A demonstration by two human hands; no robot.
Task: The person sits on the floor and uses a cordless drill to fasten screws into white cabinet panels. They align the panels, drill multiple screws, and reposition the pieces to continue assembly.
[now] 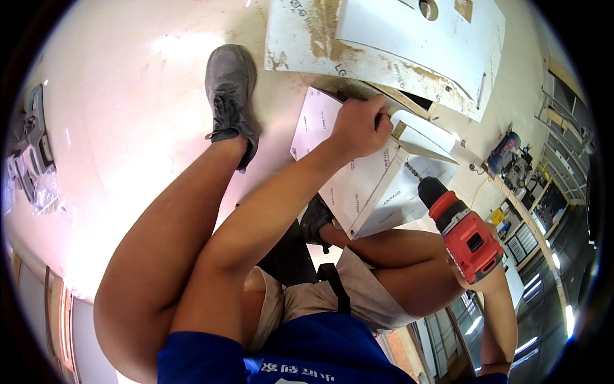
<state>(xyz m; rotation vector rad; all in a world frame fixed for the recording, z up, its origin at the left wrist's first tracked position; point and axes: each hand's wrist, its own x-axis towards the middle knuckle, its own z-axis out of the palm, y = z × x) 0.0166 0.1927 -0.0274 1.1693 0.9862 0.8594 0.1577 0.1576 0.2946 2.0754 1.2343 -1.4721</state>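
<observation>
A white film-covered board box (pixel 368 185) stands tilted between my legs. My left hand (pixel 363 127) is closed at its upper edge, fingers curled over and partly hidden. In my right hand (pixel 470 281) is a red and black cordless drill (pixel 470 242); the drill mostly covers the fingers. A spiral drill bit (pixel 413 170) sticks out of the black chuck, its tip close to the box's right side face. Whether the tip touches the board I cannot tell.
White boards (pixel 384 57) with brown stains lie beyond the box. My left shoe (pixel 230 83) rests on the pale floor. A blue and black power tool (pixel 505 153) is at the right, near shelving. A grey plastic case (pixel 38 128) and clear plastic bag (pixel 46 192) lie far left.
</observation>
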